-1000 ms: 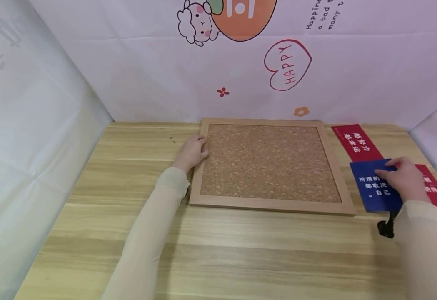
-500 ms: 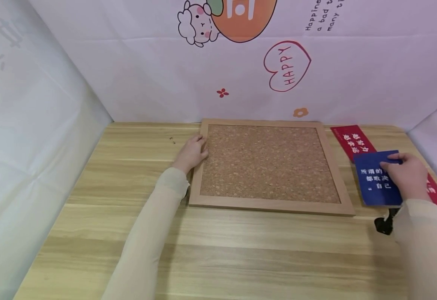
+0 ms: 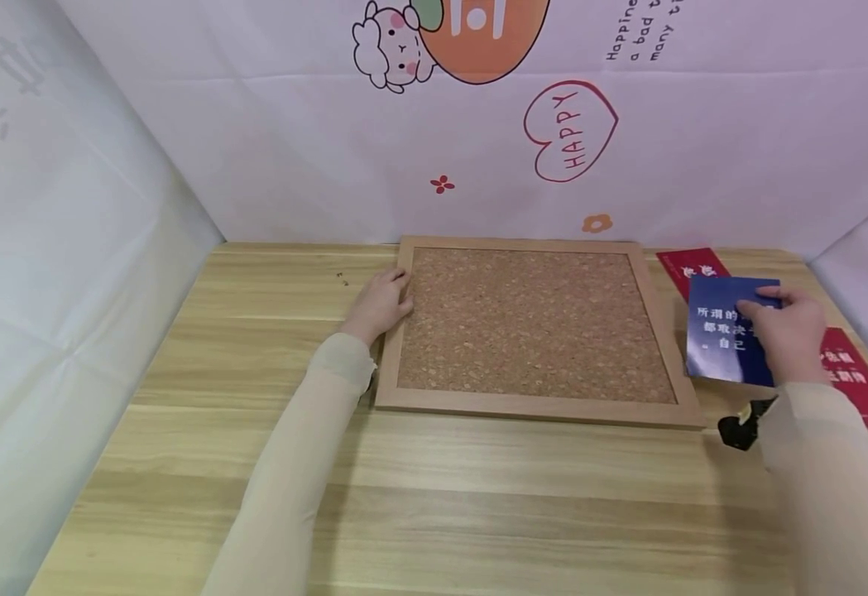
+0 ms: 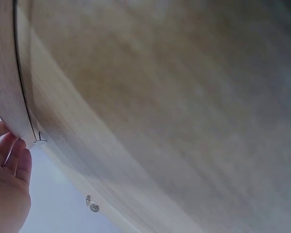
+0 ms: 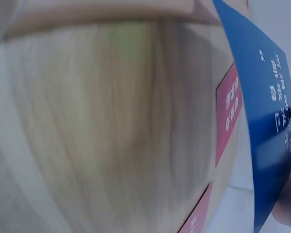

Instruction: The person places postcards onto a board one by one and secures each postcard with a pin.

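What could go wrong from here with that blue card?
The right hand pinches the blue card on one side only, so it might bend or slip. The card's free edge looks close to the cork board and could catch on it. What look like small pins lie near the left hand, which might get pricked or scatter them.

One left hand [image 3: 380, 306] and one right hand [image 3: 793, 338] make two hands, each with one sleeve [image 3: 285, 463]. There is one surface [image 3: 493, 497] and one corkboard [image 3: 530, 323]. The cards number three: one blue card [image 3: 724, 364] and two red cards [image 3: 861, 385]. Of small pins [image 4: 94, 208], the left wrist view seems to show three: two close together and one apart. The back cloth [image 3: 277, 157] carries one sheep [image 3: 408, 41], one heart [image 3: 571, 131], one large orange shape [image 3: 481, 62] and two small flowers [image 3: 443, 184].
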The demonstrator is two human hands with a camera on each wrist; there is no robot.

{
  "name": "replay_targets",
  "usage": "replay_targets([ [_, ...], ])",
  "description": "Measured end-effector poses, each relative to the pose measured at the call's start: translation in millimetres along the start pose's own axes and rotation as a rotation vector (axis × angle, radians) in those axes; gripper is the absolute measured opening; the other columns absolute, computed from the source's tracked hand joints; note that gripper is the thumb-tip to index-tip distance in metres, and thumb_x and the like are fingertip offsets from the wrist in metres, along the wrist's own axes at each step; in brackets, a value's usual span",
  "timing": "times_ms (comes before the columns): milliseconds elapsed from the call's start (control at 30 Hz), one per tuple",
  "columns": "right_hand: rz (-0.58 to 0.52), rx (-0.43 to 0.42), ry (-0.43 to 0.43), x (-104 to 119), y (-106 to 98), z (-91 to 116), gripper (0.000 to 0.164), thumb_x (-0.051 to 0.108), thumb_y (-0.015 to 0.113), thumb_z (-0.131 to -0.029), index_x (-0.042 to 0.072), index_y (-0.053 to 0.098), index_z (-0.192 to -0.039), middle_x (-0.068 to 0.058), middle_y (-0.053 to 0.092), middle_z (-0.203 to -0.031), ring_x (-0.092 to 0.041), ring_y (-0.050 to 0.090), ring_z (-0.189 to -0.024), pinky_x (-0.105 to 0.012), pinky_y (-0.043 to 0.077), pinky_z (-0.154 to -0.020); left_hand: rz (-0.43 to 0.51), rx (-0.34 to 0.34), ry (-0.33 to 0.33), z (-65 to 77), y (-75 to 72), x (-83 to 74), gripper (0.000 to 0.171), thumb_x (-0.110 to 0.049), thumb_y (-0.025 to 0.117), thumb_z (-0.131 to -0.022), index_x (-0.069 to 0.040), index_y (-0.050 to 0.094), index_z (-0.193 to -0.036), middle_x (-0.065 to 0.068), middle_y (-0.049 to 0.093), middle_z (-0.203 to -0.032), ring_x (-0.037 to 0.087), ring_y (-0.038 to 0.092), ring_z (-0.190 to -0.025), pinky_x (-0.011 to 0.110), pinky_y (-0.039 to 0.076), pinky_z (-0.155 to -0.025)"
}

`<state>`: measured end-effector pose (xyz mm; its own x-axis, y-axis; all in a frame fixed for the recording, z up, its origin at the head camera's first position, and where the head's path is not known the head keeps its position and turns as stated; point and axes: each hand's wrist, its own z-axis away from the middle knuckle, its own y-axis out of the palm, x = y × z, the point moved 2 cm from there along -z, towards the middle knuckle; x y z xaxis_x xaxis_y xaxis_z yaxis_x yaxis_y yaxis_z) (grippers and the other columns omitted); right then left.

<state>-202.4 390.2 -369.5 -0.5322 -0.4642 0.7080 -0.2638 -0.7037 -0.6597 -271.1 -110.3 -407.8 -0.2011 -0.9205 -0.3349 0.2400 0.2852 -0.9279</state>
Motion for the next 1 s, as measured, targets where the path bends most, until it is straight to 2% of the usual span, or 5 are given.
replay_targets([
  [100, -0.078, 0.025, 0.013, 3.9, 4.1, 1.1, 0.025, 0.04, 0.055, -0.092, 0.046, 0.047, -0.115, 0.012, 0.044, -0.131, 0.006, 0.041, -0.084, -0.013, 0.04, -0.065, 0.006, 0.002, -0.001, 0.2, 0.2, 0.1, 0.053, -0.023, 0.043, -0.1, -0.005, 0.03, -0.149, 0.011, 0.026, -0.158, 0.03, 0.022, -0.147, 0.04, 0.016, -0.122],
  [233, -0.13, 0.036, 0.021, 12.6, 10.6, 2.4, 0.03, 0.036, 0.056, -0.093, 0.043, 0.047, -0.12, 0.012, 0.038, -0.142, 0.007, 0.041, -0.086, -0.01, 0.039, -0.062, 0.01, 0.008, -0.004, 0.6, 0.3, 0.1, 0.054, -0.022, 0.043, -0.099, -0.006, 0.03, -0.149, 0.01, 0.025, -0.158, 0.03, 0.021, -0.147, 0.04, 0.014, -0.122],
  [400, -0.12, 0.043, 0.007, 25.4, 21.4, 5.1, 0.043, 0.035, 0.054, -0.094, 0.035, 0.044, -0.136, 0.003, 0.032, -0.149, -0.002, 0.045, -0.107, -0.019, 0.047, -0.086, 0.017, 0.012, 0.004, 0.5, 0.2, 0.2, 0.054, -0.023, 0.042, -0.1, -0.005, 0.029, -0.149, 0.011, 0.025, -0.158, 0.031, 0.021, -0.147, 0.04, 0.016, -0.122],
  [533, -0.116, 0.073, 0.01, 34.8, 32.7, 7.6, 0.057, 0.037, 0.052, -0.095, 0.028, 0.035, -0.148, -0.002, 0.023, -0.157, -0.013, 0.039, -0.126, -0.038, 0.037, -0.112, 0.028, 0.018, 0.002, 0.8, -0.5, 1.1, 0.054, -0.023, 0.042, -0.099, -0.005, 0.03, -0.149, 0.012, 0.025, -0.158, 0.031, 0.021, -0.147, 0.041, 0.016, -0.122],
  [1000, -0.12, 0.164, -0.059, 63.9, 80.2, 21.1, 0.06, 0.027, 0.052, -0.096, 0.014, 0.029, -0.151, -0.014, 0.014, -0.16, -0.032, 0.024, -0.14, -0.047, 0.026, -0.118, 0.044, 0.022, 0.015, -1.9, -2.2, 2.0, 0.055, -0.022, 0.045, -0.098, -0.003, 0.031, -0.148, 0.014, 0.026, -0.157, 0.032, 0.022, -0.146, 0.041, 0.017, -0.122],
])
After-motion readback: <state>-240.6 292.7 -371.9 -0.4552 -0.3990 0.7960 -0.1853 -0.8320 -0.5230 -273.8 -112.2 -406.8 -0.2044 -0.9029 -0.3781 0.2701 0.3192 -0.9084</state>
